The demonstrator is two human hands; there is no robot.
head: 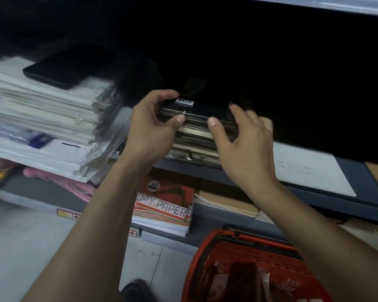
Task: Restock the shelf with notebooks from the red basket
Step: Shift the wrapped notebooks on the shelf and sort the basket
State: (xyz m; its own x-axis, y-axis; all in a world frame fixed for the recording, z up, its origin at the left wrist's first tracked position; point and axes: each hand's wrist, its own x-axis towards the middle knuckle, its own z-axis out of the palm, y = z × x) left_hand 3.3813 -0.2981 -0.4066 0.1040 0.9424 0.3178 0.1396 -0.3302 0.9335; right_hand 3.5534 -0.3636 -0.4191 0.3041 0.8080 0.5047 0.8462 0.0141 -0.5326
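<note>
Top notebook [194, 103] is pinched at its left corner by the left hand [153, 125] atop a dark stack [194, 140] on the shelf [314, 192] — right hand [247, 140] spread, holding nothing. Red basket [244, 258] is seen below.

We see a stack of dark notebooks [194, 136] lying flat on the grey shelf [314, 199], its top one barcoded. The red basket [244, 253] stands near, bottom right.
</note>
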